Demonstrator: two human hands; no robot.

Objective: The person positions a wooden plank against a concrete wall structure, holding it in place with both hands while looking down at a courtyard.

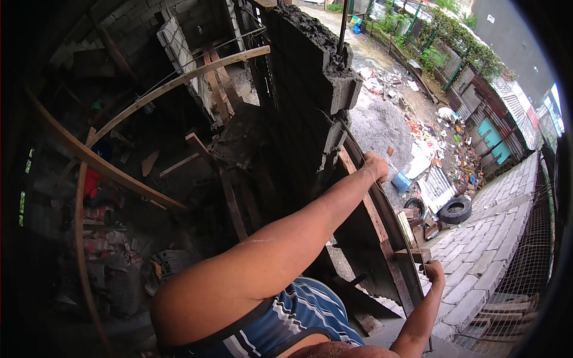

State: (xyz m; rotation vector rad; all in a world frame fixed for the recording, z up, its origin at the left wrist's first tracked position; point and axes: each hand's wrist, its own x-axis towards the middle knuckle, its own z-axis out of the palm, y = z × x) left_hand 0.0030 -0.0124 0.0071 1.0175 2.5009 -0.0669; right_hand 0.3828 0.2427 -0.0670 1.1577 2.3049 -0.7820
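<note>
My left arm stretches across the middle, and my left hand is closed on a long, thin dark bar running down along the top edge of a dark panel. Lower on the right, my right hand has its fingers curled round the same bar, just below a short wood block. A weathered timber strip lies along the panel beside the bar. The broken top of a concrete block wall rises above my left hand.
Curved-looking timber beams cross the dim, cluttered space at left. Outside at right are a gravel pile, scattered rubbish, a tyre, a pale block wall, wire mesh and a corrugated-sheet fence.
</note>
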